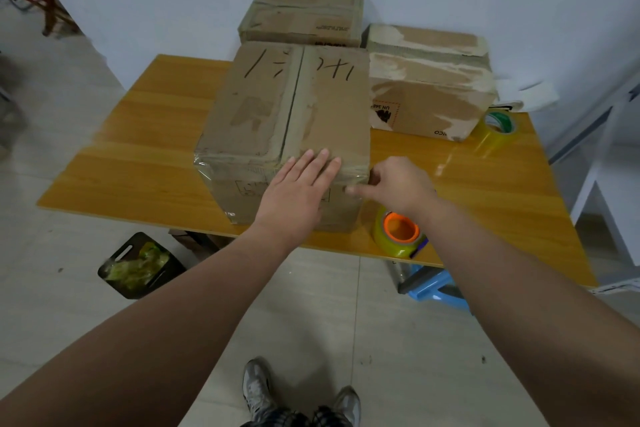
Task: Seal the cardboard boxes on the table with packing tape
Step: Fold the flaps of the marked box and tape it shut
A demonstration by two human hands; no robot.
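A large cardboard box [277, 107] with black handwriting stands at the front of the wooden table [138, 135]. Clear tape wraps its near top edge. My left hand [298, 191] lies flat, fingers together, on that near edge and front face. My right hand [394, 184] touches the box's near right corner, its fingers curled with the thumb toward the front face. A tape roll with an orange core [398, 230] lies on the table just under my right wrist. A second tape roll with a green core [497, 130] lies farther right.
Two more cardboard boxes stand behind: one at the back by the wall [304, 14], one with torn paper tape at the right [429, 80]. On the floor are a black bin [138, 267] with green waste and a blue stool [436, 288]. My shoes show below.
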